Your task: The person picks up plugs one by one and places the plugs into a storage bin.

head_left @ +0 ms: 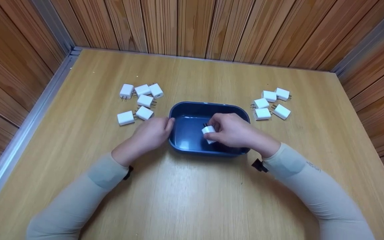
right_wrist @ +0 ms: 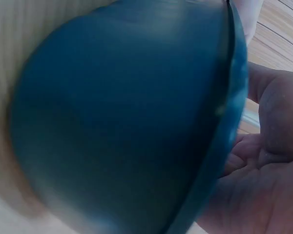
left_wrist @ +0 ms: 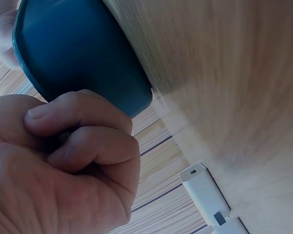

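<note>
A white plug charger [head_left: 208,133], its dark prongs pointing up and away, is held between the thumb and fingers of my right hand [head_left: 233,130]. That hand reaches over the right side of a dark blue plastic tub [head_left: 208,152], and the charger shows within the tub's outline. In the right wrist view, the tub wall [right_wrist: 122,107] covers the fingertips and the charger. My left hand [head_left: 152,133] is at the tub's left end, thumb over the rim and the other fingers curled outside. The left wrist view shows those curled fingers [left_wrist: 97,146] against the tub [left_wrist: 83,53].
Several white chargers [head_left: 145,101] lie in a loose group behind and left of the tub. Another group of chargers [head_left: 269,96] sits to the right. All rest on a wooden table [head_left: 185,200], bordered by wood-plank walls [head_left: 195,30] and a metal frame [head_left: 22,140].
</note>
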`<state>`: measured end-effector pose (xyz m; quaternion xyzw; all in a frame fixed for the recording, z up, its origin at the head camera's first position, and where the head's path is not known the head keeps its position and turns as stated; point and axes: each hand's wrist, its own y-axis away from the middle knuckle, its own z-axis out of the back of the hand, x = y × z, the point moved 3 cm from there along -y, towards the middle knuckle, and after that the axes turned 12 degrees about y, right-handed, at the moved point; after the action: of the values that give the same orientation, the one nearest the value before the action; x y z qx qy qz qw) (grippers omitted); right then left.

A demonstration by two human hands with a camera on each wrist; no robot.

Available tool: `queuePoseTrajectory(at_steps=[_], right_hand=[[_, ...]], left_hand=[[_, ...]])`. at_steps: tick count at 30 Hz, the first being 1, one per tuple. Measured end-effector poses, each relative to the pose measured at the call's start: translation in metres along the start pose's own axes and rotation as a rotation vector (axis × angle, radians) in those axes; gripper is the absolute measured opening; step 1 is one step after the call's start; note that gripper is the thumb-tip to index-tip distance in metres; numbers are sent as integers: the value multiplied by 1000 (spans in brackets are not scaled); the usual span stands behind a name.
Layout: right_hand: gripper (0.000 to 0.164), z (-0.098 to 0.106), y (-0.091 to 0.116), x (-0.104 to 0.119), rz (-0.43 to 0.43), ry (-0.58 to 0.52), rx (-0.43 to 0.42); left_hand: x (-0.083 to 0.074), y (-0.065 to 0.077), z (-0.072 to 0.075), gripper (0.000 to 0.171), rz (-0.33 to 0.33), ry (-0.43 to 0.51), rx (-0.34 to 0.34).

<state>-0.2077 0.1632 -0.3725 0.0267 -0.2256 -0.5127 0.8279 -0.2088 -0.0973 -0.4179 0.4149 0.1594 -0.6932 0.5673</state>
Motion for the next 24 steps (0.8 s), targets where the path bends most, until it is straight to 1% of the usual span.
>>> queuePoseTrajectory(at_steps=[6,11,14,18,24], right_hand=[[43,-3,-6,12,5,-2,7],[47,-7,-11,22,8,12,5],[49,-11,-14,27,9,8,18],[48,-17,-19,33,19,-13,38],[47,-26,-26,40,24,-28,15]], left_hand=[[-1,0,0,50,-2,-2,1],[-1,-1,0,51,3,-9,1],[-1,0,0,51,10,-9,6],[-1,0,-1,49,35,11,14],[0,-1,0,49,44,29,26]])
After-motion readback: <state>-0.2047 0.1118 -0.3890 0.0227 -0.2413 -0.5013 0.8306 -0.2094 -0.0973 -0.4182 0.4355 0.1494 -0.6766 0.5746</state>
